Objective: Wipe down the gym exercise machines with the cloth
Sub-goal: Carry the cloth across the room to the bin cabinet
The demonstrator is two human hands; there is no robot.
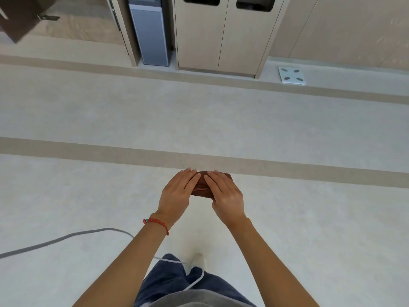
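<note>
A grey cable point(66, 237) lies on the pale floor point(88, 116) at the left. The left hand point(177, 192), with a red bracelet point(156, 223) at its wrist, lays straight fingers over the folded brown cloth point(202, 189). The cloth is held above the floor between both hands. The right hand point(226, 196) covers it likewise, fingers extended. A white scale point(291, 75) rests far right, by the cabinet point(221, 36).
</note>
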